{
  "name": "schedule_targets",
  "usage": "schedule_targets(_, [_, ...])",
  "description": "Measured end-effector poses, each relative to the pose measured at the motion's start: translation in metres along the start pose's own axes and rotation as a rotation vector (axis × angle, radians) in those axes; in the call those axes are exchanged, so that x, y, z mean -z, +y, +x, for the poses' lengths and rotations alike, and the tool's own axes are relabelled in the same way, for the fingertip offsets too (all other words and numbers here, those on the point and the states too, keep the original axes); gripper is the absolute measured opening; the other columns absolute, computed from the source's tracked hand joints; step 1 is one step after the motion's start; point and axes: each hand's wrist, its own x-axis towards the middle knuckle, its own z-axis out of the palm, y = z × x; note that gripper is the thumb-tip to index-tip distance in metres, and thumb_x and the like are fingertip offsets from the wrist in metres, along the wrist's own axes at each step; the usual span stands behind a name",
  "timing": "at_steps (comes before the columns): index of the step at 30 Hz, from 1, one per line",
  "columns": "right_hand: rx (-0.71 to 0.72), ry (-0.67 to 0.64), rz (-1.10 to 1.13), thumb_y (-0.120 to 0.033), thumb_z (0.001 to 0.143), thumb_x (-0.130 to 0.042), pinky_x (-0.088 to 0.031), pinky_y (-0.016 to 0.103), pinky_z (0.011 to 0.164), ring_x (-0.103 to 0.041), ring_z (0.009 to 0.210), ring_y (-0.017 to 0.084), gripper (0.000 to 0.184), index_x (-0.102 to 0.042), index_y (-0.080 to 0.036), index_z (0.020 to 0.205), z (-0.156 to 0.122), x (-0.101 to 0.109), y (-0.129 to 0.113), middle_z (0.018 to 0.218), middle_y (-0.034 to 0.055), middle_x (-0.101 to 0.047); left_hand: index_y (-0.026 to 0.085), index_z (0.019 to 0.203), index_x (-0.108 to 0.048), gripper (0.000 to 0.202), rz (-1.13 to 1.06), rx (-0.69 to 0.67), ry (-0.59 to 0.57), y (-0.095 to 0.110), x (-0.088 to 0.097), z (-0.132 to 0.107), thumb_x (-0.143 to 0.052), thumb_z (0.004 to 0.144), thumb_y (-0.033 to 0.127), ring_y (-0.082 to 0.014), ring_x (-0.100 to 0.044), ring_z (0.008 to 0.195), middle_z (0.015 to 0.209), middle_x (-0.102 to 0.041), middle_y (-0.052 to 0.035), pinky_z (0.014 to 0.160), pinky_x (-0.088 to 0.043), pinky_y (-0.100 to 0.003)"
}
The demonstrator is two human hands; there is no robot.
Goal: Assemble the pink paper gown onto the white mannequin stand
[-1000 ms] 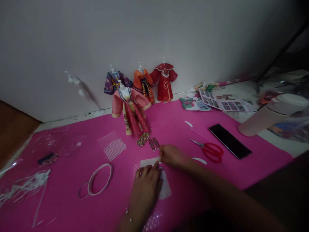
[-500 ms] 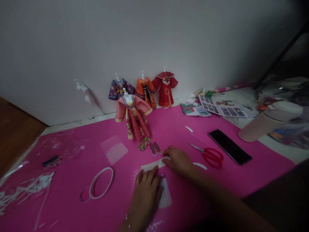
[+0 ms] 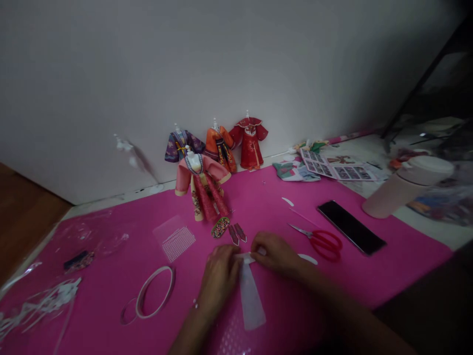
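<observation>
White panel [image 3: 252,303], half covered by the left hand [image 3: 219,268] earlier, is now being exposed below both hands. White strip [image 3: 247,257] at its top is being pinched at its left end by the left hand, nearly closed, and at its right by the right hand [image 3: 275,252], similarly closed; both ends are thus being controlled. Red pointed pieces [image 3: 237,233], just beyond, are being left untouched.
</observation>
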Motion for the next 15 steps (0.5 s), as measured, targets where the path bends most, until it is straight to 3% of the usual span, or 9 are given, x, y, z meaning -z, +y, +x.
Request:
schedule_targets(2, [-0.022,0.003,0.093,-0.011,0.076,-0.063,-0.043,0.028,0.078,-0.058,0.079,0.016,0.009,-0.067,-0.018,0.081,0.001,0.002,0.001,0.083,0.0015,-0.066,0.019,0.099,-0.067,0.018,-0.049,0.019,-0.031,-0.002,-0.002,0.007,-0.056,0.086,0.024,-0.026,-0.061,0.093,0.095,-0.07,-0.0076,0.083,-0.045,-0.042])
schedule_targets(7, [-0.078,-0.032,0.364,-0.011,0.072,-0.058,-0.042,0.024,0.062,-0.057,0.065,0.013,0.009,-0.06,-0.018,0.077,0.008,0.003,0.002,0.069,-0.003,-0.061,0.02,0.067,-0.063,0.018,-0.211,0.077,-0.079,-0.003,-0.003,0.013,-0.057,0.082,0.028,-0.0212,-0.057,0.077,0.072,-0.061,-0.0027,0.071,-0.043,-0.032])
schedule_targets(15, [-0.074,-0.126,0.733,-0.02,0.07,-0.068,-0.04,0.022,0.06,-0.056,0.067,0.012,0.026,-0.052,-0.021,0.09,0.008,-0.012,0.002,0.076,-0.0049,-0.059,0.021,0.063,-0.044,0.023,-0.523,0.282,-0.132,-0.003,-0.002,0.003,-0.05,0.076,0.038,-0.0133,-0.041,0.057,0.059,-0.038,0.0047,0.054,-0.033,-0.025])
